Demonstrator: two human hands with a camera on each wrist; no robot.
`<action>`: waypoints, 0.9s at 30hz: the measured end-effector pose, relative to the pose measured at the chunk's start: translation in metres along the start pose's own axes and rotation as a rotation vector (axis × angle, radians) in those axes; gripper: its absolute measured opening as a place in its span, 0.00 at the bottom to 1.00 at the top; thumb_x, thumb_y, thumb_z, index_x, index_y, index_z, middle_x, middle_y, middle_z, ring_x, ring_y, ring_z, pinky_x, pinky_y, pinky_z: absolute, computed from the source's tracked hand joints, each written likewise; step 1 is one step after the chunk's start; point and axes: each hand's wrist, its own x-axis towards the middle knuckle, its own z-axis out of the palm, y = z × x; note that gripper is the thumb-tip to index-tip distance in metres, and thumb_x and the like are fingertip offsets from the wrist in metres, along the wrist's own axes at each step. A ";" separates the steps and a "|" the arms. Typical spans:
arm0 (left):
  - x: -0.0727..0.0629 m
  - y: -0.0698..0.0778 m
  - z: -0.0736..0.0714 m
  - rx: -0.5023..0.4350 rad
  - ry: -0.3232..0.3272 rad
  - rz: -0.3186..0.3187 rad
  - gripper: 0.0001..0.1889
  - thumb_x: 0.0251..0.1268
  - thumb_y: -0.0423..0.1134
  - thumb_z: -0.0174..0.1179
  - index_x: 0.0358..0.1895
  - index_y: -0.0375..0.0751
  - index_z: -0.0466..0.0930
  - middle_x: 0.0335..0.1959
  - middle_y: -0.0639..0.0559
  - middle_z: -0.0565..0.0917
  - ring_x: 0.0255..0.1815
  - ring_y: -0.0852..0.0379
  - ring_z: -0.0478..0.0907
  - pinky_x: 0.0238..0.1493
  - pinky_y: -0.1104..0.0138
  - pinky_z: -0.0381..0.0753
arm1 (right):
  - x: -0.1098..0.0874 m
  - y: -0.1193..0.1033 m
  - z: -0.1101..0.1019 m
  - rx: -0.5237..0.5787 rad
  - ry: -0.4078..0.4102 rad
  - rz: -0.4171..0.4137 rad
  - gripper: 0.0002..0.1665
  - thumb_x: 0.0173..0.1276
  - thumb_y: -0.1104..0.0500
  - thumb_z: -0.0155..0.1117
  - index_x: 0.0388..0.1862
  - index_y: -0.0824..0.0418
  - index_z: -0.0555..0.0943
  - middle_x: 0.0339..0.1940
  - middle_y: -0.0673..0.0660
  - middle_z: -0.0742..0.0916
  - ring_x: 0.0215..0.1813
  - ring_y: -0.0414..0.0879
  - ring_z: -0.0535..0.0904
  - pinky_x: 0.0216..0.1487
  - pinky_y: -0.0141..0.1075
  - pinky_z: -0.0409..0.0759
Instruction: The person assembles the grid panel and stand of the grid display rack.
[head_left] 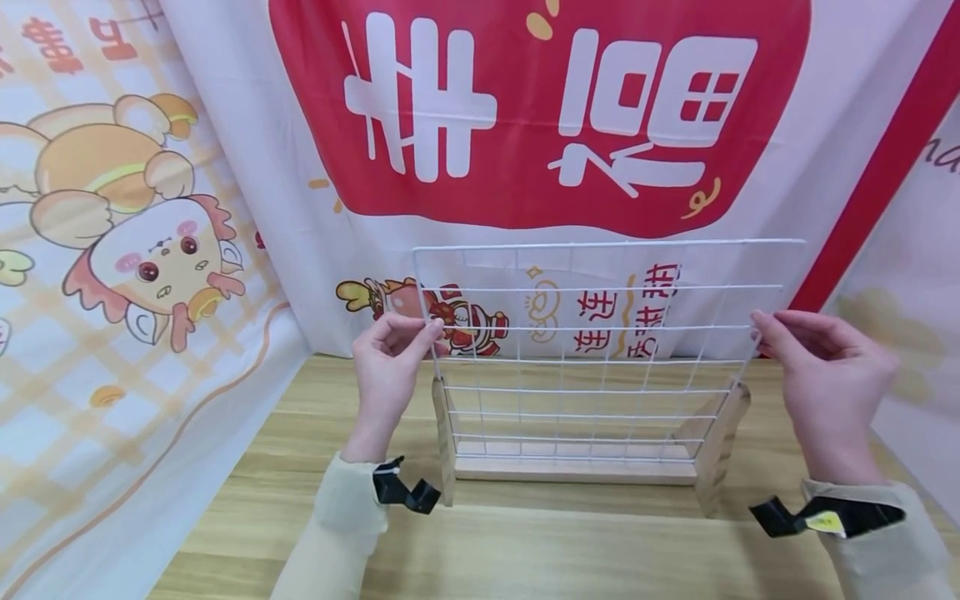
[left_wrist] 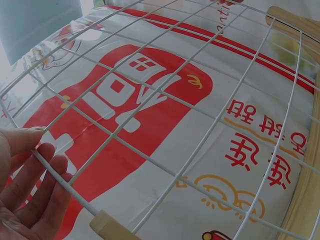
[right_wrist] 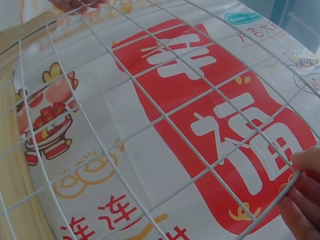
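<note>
A white wire grid panel [head_left: 570, 360] stands upright between two wooden side posts [head_left: 722, 450], which a wooden crossbar [head_left: 573, 473] joins low down. My left hand [head_left: 393, 354] pinches the grid's left edge wire between thumb and fingers, above the left post. On the opposite side my right hand [head_left: 836, 367] pinches the right edge wire at about the same height. In the left wrist view, thumb and fingers of the left hand [left_wrist: 32, 185] lie around the edge wire. The right wrist view shows the right hand [right_wrist: 302, 192] gripping the grid's rim.
The rack stands on a wood-grain tabletop [head_left: 570, 550]. Behind it hangs a white cloth with a large red printed patch [head_left: 517, 117]. A cartoon-printed cloth [head_left: 135, 275] covers the left side, and a pale sheet [head_left: 915, 317] with a red stripe is at the right.
</note>
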 end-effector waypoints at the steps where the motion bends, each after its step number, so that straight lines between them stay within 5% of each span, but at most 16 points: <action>1: 0.000 0.000 0.000 0.000 0.001 -0.001 0.14 0.64 0.37 0.72 0.41 0.29 0.82 0.35 0.42 0.89 0.28 0.47 0.87 0.41 0.56 0.89 | 0.000 0.000 0.000 -0.029 -0.002 -0.007 0.21 0.60 0.59 0.80 0.51 0.64 0.88 0.41 0.50 0.90 0.38 0.39 0.85 0.41 0.21 0.81; 13: 0.000 0.001 -0.001 -0.003 -0.018 0.000 0.15 0.64 0.36 0.72 0.41 0.26 0.81 0.35 0.42 0.89 0.28 0.47 0.87 0.42 0.50 0.88 | 0.003 0.001 0.001 -0.137 -0.032 0.010 0.21 0.63 0.55 0.77 0.54 0.61 0.88 0.43 0.48 0.89 0.39 0.37 0.85 0.43 0.20 0.81; 27: 0.000 0.000 -0.003 -0.019 -0.038 -0.006 0.14 0.65 0.36 0.72 0.42 0.28 0.80 0.36 0.40 0.88 0.29 0.47 0.87 0.40 0.55 0.89 | 0.004 0.002 -0.002 -0.156 -0.053 0.000 0.21 0.63 0.56 0.77 0.54 0.62 0.87 0.42 0.47 0.89 0.37 0.37 0.85 0.43 0.20 0.81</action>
